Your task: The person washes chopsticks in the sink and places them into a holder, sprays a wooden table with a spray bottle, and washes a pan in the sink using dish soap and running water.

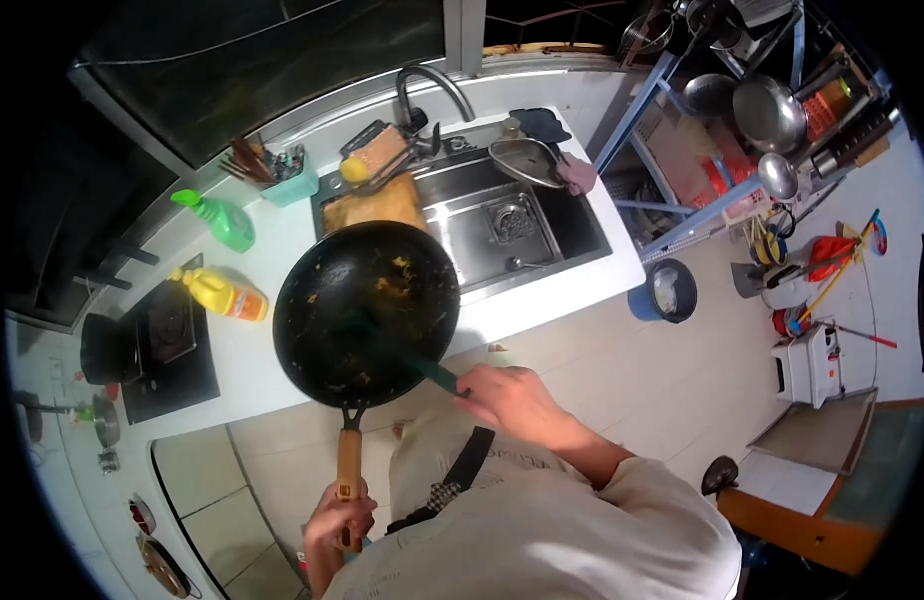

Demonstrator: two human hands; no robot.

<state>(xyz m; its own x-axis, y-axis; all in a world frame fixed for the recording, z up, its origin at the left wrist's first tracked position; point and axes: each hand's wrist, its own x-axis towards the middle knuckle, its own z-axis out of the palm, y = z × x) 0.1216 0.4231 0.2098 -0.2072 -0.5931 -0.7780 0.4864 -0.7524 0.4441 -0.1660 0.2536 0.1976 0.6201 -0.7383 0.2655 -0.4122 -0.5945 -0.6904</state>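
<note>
A black wok (312, 290) with a wooden handle (350, 455) is tilted up in front of me, its inside facing me, with yellowish food bits stuck to it. My left hand (340, 518) is wrapped round the handle. In my right hand (512, 402) is a dark green tool with a long handle (432, 373). Its far end lies against the wok's inside, blurred and dark, so I cannot tell whether it is a brush or a spatula. Behind the wok, a sink (572, 275) is set in the white counter (602, 290).
On the counter stand a green spray bottle (225, 222), a yellow bottle (227, 294) and a utensil holder (290, 182). A cooktop (182, 370) is at left. A curved faucet (437, 75) rises behind the sink. A bucket (647, 303) and a blue rack (637, 120) are at right.
</note>
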